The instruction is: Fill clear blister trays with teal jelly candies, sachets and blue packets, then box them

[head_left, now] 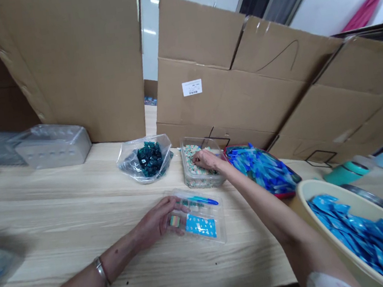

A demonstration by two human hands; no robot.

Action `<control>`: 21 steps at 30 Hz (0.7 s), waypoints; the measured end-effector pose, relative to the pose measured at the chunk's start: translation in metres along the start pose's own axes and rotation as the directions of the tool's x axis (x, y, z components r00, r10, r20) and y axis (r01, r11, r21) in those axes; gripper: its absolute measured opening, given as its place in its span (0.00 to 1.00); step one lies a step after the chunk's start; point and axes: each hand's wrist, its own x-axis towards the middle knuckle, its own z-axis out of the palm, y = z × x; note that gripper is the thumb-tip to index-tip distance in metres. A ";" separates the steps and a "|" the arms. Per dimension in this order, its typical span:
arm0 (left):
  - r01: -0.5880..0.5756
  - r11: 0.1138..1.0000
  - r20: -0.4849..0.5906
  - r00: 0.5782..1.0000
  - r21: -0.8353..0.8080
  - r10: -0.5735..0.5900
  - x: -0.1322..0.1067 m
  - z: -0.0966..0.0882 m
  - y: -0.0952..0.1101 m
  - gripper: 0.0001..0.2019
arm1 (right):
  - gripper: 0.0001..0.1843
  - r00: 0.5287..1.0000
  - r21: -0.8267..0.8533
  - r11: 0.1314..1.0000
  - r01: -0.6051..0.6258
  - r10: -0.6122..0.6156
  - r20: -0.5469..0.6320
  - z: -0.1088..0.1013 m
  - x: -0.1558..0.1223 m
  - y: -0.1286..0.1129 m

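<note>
My left hand (157,221) grips the side of a clear plastic blister tray (207,235) lying on the wooden table. The tray holds a blue pen (204,201), a striped pastel eraser (175,220) and a blue dotted card (201,226). My right hand (206,159) reaches into a clear plastic tub (203,179) of small pastel pieces. Its fingers are bunched among them, and I cannot tell whether they hold a piece.
A clear bag of dark teal pieces (146,160) stands left of the tub. A red-rimmed tray of blue packets (263,170) and a cream basin of blue packets (351,230) lie right. A grey plastic-wrapped box (52,145) and cardboard sheets (226,87) stand behind.
</note>
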 end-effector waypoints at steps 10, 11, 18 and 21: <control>0.000 1.000 -0.010 1.000 -0.011 0.000 0.002 -0.002 -0.001 0.14 | 0.11 0.998 -0.032 0.998 0.054 -0.055 -0.023 0.002 0.002 0.002; 0.001 1.000 -0.009 1.000 -0.013 -0.001 0.002 -0.002 -0.001 0.14 | 0.11 0.997 -0.028 0.997 0.068 -0.069 -0.020 0.002 0.002 0.002; 0.004 1.000 -0.004 1.000 -0.017 -0.004 0.001 -0.002 -0.001 0.15 | 0.10 0.995 -0.078 0.994 0.077 -0.081 -0.059 0.009 0.003 0.003; -0.008 1.000 0.006 1.000 -0.024 0.008 0.001 -0.002 -0.002 0.15 | 0.10 0.992 -0.007 0.998 0.059 -0.059 -0.111 0.009 0.006 0.005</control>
